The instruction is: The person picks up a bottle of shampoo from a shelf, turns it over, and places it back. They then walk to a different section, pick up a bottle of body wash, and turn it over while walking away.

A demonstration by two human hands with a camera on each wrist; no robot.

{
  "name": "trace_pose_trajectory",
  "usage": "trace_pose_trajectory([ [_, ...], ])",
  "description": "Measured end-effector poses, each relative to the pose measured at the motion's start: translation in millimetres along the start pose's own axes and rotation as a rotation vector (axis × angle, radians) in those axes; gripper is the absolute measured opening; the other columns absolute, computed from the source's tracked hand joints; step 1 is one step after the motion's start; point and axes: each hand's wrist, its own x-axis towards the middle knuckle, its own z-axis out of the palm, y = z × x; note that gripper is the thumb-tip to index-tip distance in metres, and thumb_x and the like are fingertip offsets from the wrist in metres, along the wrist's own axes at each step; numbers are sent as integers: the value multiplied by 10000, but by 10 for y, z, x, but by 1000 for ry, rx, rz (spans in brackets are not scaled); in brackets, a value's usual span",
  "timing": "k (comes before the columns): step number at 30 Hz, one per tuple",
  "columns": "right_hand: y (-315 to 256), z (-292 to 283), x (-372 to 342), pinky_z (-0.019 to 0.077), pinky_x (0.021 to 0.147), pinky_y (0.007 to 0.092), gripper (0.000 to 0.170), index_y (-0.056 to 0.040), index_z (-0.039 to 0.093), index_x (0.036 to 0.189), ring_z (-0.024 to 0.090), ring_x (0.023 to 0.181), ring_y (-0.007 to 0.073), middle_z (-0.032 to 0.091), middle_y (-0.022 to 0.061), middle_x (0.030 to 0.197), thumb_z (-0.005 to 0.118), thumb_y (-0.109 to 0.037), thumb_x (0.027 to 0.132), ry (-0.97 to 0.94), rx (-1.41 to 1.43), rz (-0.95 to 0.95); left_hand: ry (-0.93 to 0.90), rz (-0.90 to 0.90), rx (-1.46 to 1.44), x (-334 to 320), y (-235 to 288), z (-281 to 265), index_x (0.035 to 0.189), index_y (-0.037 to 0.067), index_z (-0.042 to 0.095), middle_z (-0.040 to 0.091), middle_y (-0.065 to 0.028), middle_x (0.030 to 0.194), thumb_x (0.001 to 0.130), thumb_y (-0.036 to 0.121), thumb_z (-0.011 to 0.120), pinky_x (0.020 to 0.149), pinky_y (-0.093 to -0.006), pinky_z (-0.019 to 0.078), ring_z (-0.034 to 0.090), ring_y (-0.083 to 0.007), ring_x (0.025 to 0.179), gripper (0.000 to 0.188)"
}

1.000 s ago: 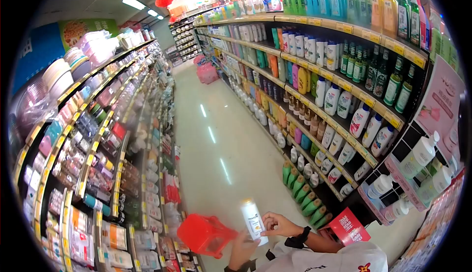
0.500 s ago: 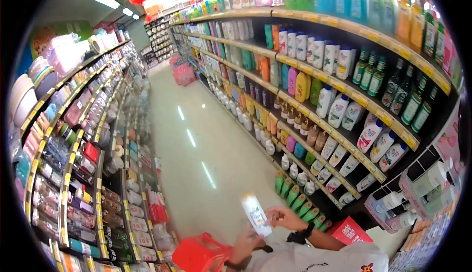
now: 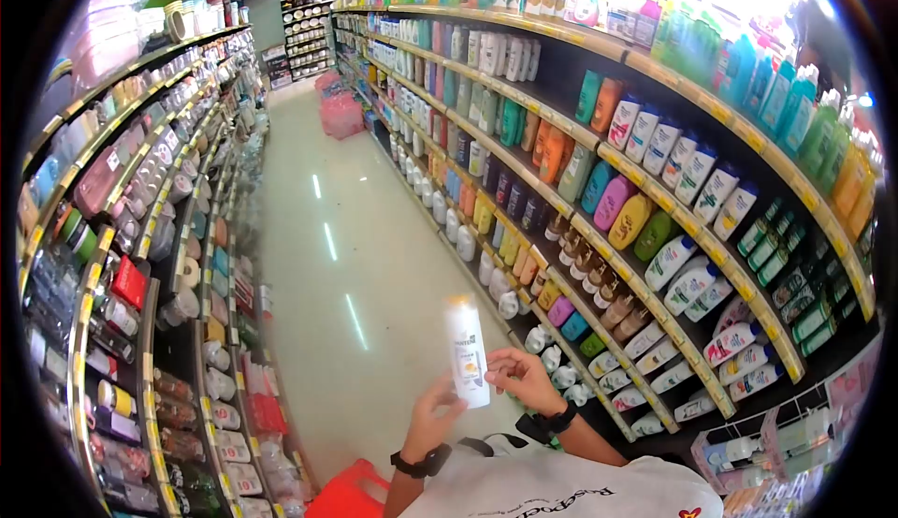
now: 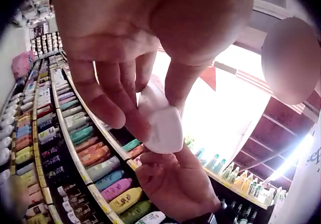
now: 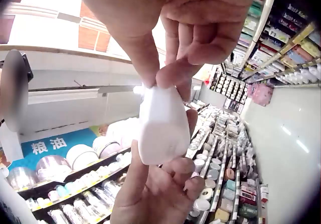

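Observation:
A white bottle point(image 3: 468, 354) with a printed front label stands nearly upright between the two hands in the head view. My left hand point(image 3: 435, 422) grips its lower left side, thumb and fingers on either edge. From the right, my right hand point(image 3: 526, 382) pinches the bottle's lower edge with thumb and fingertips. The left wrist view shows the base of the bottle point(image 4: 165, 131) between left thumb and fingers, the right hand point(image 4: 178, 184) beyond it. In the right wrist view the bottle point(image 5: 163, 128) is held by both hands.
Shelves of bottles point(image 3: 617, 209) run along the right; shelves of packaged goods point(image 3: 159, 228) line the left. The aisle floor point(image 3: 318, 265) lies between them. A red basket point(image 3: 351, 492) is low in front, and pink bags point(image 3: 340, 116) sit far down the aisle.
The head view has turned toward the right-hand shelves. Both hands and the bottle appear higher in it, the bottle now more upright; the red basket has slid toward the bottom edge.

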Motion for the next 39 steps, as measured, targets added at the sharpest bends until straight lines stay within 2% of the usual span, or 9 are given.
trace_pose_trajectory([
  [7, 280, -61, 581, 494, 646, 242, 338, -33, 634, 1166, 610, 725, 75, 685, 17, 1017, 762, -56, 854, -11, 50, 77, -75, -93, 72, 543, -161, -448, 1504, 16, 370, 623, -79, 1288, 916, 14, 641, 865, -296, 510, 611, -149, 1022, 647],
  [12, 542, -143, 1179, 494, 696, 242, 317, -51, 631, 1145, 616, 828, 64, 676, 8, 1041, 767, -118, 868, -68, -98, 76, -85, -200, 158, 1067, -253, -800, 1496, 48, 392, 634, -108, 1273, 918, 70, 649, 782, -294, 546, 628, -168, 999, 633],
  [17, 565, -216, 2020, 534, 673, 242, 361, -20, 567, 1212, 656, 827, 98, 706, 49, 1019, 726, -54, 890, -34, -34, 67, -39, -212, 192, 1847, -247, -1071, 1460, 32, 447, 659, -105, 1236, 921, 134, 666, 775, -320, 535, 640, -171, 934, 590],
  [20, 634, -404, 2637, 519, 672, 235, 348, -19, 566, 1211, 651, 818, 89, 716, 56, 1015, 717, -69, 902, -83, 28, 47, -81, -138, 290, 2409, -350, -1289, 1508, 50, 372, 656, -126, 1217, 921, 59, 642, 752, -288, 543, 637, -162, 932, 646],
  [23, 453, -602, 3276, 490, 668, 222, 362, -20, 566, 1213, 647, 804, 82, 724, 50, 994, 729, -89, 898, -91, 60, 23, -70, -253, 309, 3093, -170, -1379, 1501, 26, 374, 661, -126, 1193, 924, 66, 646, 758, -290, 536, 637, -161, 916, 640],
  [27, 434, -973, 4055, 471, 685, 209, 380, -31, 598, 1199, 635, 816, 70, 724, 33, 1013, 767, -123, 871, -43, -134, 8, -107, -79, 351, 3989, -250, -1527, 1466, 57, 446, 692, -115, 1016, 927, 118, 660, 778, -319, 528, 647, -164, 852, 584],
  [33, 333, -1326, 4722, 491, 711, 220, 619, -55, 510, 1421, 634, 914, 84, 689, 51, 1142, 774, -132, 865, 2, -78, -69, -177, -64, 390, 5093, -166, -1568, 1487, -4, 383, 668, -148, 1154, 914, 45, 648, 791, -302, 528, 654, -161, 908, 633],
  [36, 325, -1518, 4953, 509, 692, 241, 653, -108, 498, 1450, 632, 919, 83, 696, 54, 1149, 774, -211, 867, 47, -97, -73, -204, -45, 344, 5470, -234, -1491, 1491, -4, 374, 668, -155, 1157, 913, 39, 645, 790, -303, 530, 663, -174, 902, 639],
  [39, 187, -1730, 5148, 514, 708, 252, 622, -85, 515, 1431, 632, 962, 101, 682, 64, 1170, 766, -195, 872, 150, -210, -125, -224, 23, 391, 5870, -363, -1394, 1493, -13, 362, 672, -160, 1148, 910, 29, 644, 791, -304, 532, 660, -191, 942, 649],
])
